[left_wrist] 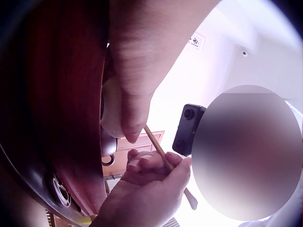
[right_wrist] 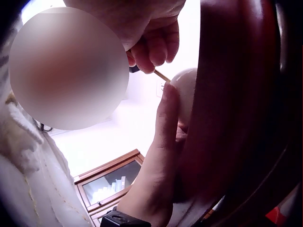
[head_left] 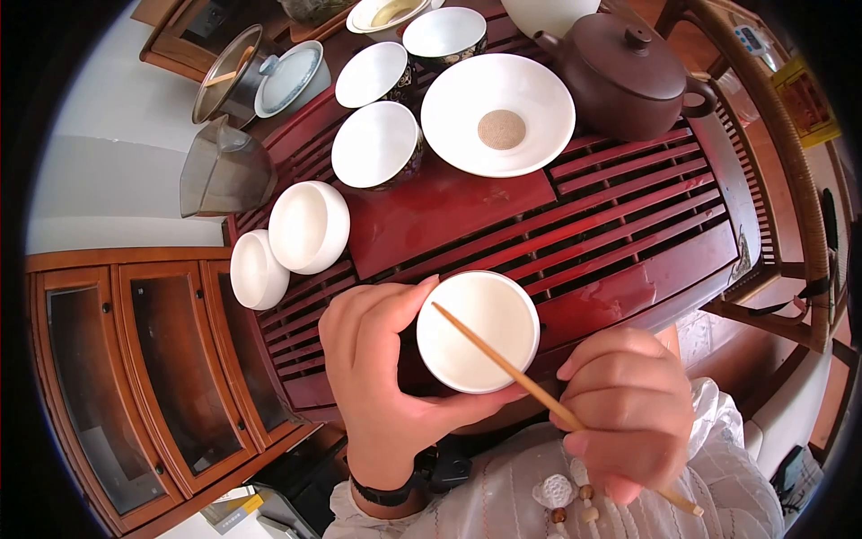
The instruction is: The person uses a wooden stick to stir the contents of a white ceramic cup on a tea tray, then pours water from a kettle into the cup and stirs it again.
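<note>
A small white cup point(head_left: 492, 305) is held by my left hand point(head_left: 377, 359), its thumb and fingers spread around the sides, mouth facing up. Above the red slatted tea tray point(head_left: 620, 287), near its front edge, the cup appears with a pale, plain inside. My right hand point(head_left: 637, 409) grips a thin wooden stick point(head_left: 514, 370) in curled fingers. The stick slants across the cup's mouth, its tip over the inside. In the left wrist view, the stick's other end point(left_wrist: 190, 198) looks flat and widened. From the right wrist view, the cup point(right_wrist: 186, 92) shows beyond the right fingers.
Two white cups point(head_left: 310, 227) stand at the tray's left. Behind are dark-sided bowls point(head_left: 375, 144), a wide white bowl point(head_left: 449, 108), and a brown teapot point(head_left: 624, 76). A glass pitcher point(head_left: 224, 171) and a lidded bowl point(head_left: 292, 81) sit at the far left.
</note>
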{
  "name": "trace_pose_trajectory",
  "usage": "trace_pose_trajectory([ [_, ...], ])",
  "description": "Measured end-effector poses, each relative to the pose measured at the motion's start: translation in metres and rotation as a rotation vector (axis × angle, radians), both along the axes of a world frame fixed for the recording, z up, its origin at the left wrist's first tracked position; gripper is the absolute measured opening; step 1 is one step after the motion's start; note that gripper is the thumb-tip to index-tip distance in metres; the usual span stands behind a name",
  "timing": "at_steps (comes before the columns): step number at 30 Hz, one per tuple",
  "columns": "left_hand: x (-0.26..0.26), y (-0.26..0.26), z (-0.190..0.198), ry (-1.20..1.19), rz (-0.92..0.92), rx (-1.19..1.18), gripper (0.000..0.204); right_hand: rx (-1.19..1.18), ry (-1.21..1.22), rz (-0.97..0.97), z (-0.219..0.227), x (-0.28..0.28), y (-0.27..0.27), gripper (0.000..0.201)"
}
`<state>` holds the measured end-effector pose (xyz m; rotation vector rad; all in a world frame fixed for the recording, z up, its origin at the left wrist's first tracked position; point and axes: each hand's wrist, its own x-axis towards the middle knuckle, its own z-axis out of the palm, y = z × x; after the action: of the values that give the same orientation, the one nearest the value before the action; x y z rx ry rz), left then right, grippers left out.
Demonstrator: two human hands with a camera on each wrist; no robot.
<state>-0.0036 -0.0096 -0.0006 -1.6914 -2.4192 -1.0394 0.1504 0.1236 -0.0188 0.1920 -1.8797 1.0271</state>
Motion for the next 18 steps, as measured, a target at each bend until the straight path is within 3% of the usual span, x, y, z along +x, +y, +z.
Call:
trace_pose_trajectory([
  [2,0.0002,0.0001,-0.0001,0.003,0.000,-0.012,0.087,0.088,0.097,0.035,-0.0042,-0.0031,0.0012,0.040],
  [6,-0.0005,-0.0003,-0.0013,0.000,0.001,0.002,0.088,0.001,0.002,0.007,0.0013,0.0008,-0.0011,0.040],
  [18,0.0012,-0.0009,0.0008,-0.031,0.001,-0.018,0.084,0.121,0.084,0.073,-0.0029,-0.0015,0.0041,0.040],
])
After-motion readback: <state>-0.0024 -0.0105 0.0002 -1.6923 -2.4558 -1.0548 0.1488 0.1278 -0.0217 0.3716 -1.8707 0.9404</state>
